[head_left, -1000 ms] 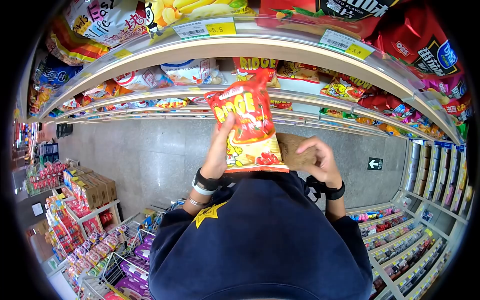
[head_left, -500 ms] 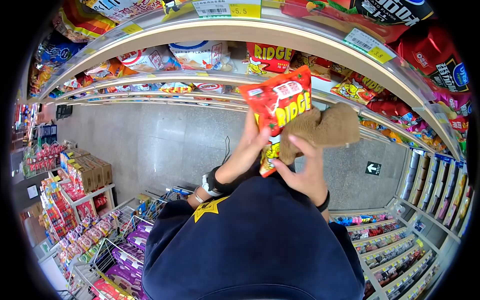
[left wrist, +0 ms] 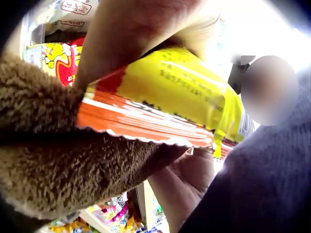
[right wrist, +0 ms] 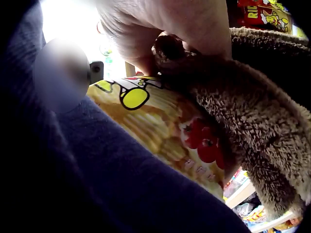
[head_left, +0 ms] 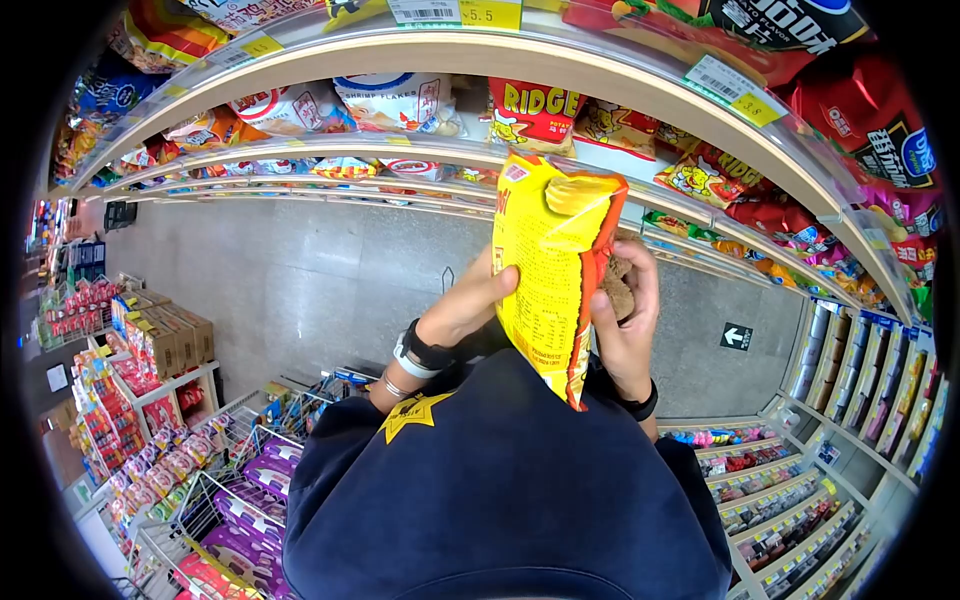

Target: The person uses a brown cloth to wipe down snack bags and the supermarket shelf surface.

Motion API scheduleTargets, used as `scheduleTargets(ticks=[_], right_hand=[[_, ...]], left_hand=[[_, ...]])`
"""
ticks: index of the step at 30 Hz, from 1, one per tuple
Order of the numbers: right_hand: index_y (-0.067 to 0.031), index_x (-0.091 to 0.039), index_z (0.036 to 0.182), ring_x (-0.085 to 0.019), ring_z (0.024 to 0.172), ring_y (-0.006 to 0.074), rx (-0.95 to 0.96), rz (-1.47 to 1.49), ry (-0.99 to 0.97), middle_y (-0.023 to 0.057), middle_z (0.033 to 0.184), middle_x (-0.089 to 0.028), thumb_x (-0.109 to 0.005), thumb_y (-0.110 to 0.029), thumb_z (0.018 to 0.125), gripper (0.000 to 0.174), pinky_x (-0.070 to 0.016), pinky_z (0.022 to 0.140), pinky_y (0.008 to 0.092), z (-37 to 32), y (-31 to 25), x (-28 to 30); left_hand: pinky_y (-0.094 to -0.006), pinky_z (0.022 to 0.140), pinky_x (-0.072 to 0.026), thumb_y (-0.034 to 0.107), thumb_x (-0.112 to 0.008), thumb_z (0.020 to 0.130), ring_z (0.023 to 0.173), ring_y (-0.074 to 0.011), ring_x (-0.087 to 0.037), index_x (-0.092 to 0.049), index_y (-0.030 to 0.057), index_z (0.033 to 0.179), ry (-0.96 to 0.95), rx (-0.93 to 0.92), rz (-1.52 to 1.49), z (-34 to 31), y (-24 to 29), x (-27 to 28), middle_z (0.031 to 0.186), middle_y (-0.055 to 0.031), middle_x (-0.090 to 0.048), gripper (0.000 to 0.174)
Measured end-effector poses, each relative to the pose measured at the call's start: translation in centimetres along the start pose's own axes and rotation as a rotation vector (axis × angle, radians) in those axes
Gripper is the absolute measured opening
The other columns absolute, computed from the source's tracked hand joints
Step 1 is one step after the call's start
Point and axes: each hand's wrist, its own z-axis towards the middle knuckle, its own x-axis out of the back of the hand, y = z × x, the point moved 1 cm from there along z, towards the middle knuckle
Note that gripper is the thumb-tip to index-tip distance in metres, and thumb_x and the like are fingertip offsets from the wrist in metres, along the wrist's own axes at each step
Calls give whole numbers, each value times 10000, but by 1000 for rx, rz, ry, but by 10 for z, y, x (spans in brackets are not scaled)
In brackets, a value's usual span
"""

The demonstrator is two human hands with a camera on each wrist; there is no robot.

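A chip bag stands tilted in front of the chest, its yellow printed back facing up in the head view. My left hand grips its left side, thumb lying on the yellow back. On the right, my right hand curls round a brown fuzzy plush piece, its thumb at the bag's red edge. The left wrist view shows the bag's crimped orange end seam against the brown pile. Cherry tomatoes printed on the front appear in the right wrist view. Most of the plush is hidden behind the bag in the head view.
Snack shelves curve across the front, holding more red chip bags and white shrimp flake bags. A wire cart with purple packs stands at lower left. Grey floor lies below, and low racks line the right.
The bag has turned over from its red front to its yellow back. The plush, spread across the bag's front half a second ago, is now mostly behind it in the right hand.
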Motion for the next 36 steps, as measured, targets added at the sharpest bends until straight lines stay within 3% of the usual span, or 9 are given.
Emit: scheduleTargets(ticks=[5, 7, 10, 13, 17, 22, 25, 31, 36], right_hand=[[-20, -518, 1225, -509, 1101, 168, -20, -88, 146, 95, 1195, -536, -719, -177, 850, 454, -399, 952, 310, 5, 13, 11], [-37, -534, 1217, -539, 1049, 171, -40, 233, 294, 83, 1151, -562, -741, -153, 824, 459, -427, 922, 313, 4, 6, 8], [-49, -596, 1159, -598, 918, 187, 239, -223, -8, 44, 976, -608, -784, -148, 778, 436, -463, 872, 303, -13, -9, 23], [-112, -722, 1010, -537, 634, 211, 296, -349, -467, 18, 697, -559, -766, -47, 742, 280, -440, 651, 312, 6, -33, 4], [-129, -712, 1057, -501, 620, 210, 455, -535, -374, 23, 702, -547, -721, -19, 722, 353, -405, 620, 323, 23, -17, 6], [-110, -707, 1038, -507, 642, 223, 610, -694, 109, 37, 762, -620, -721, -25, 766, 285, -418, 654, 324, 50, -5, 5], [-100, -704, 1013, -542, 677, 231, 643, -688, 177, 50, 843, -669, -713, -18, 787, 240, -433, 683, 326, 60, -8, -6], [-86, -698, 971, -592, 741, 220, 364, -524, -193, 66, 874, -682, -718, -17, 769, 214, -465, 757, 325, 45, -14, -19], [-74, -688, 959, -627, 789, 203, 189, -299, -310, 54, 897, -706, -716, -43, 807, 158, -467, 759, 313, 23, -16, -5]], left_hand=[[-341, 1013, -437, 388, -621, 922, 1213, -189, -540, -356, 27, 1405, 139, -37, -80, 0, 4, 1, 1343, -90, -538, 659], [-339, 979, -470, 363, -580, 953, 1177, -188, -570, -374, 25, 1385, 207, 10, -216, 4, 8, 11, 1320, -88, -557, 586], [-342, 961, -482, 325, -574, 963, 1141, -192, -590, -384, 22, 1375, 249, 24, -132, 4, 12, 15, 1283, -100, -574, 545], [-322, 967, -467, 265, -619, 940, 1139, -173, -577, -393, 13, 1367, 286, -1, 18, 8, 11, 4, 1283, -98, -562, 544], [-315, 959, -469, 195, -649, 916, 1121, -164, -584, -408, 6, 1355, 233, 77, 79, 6, 14, -2, 1272, -93, -572, 535], [-313, 946, -483, 216, -666, 906, 1095, -167, -603, -414, 0, 1343, 208, 162, 86, 2, 13, -6, 1248, -94, -590, 548], [-320, 940, -491, 220, -664, 908, 1097, -171, -602, -400, 2, 1347, 241, 150, 49, 1, 14, -7, 1248, -100, -584, 557], [-321, 922, -499, 225, -656, 914, 1077, -171, -608, -405, -3, 1336, 287, -13, 32, 2, 20, 11, 1231, -102, -589, 541], [-314, 907, -501, 236, -657, 913, 1058, -165, -614, -423, -8, 1319, 383, -76, 90, -1, 19, 4, 1214, -102, -598, 528]])
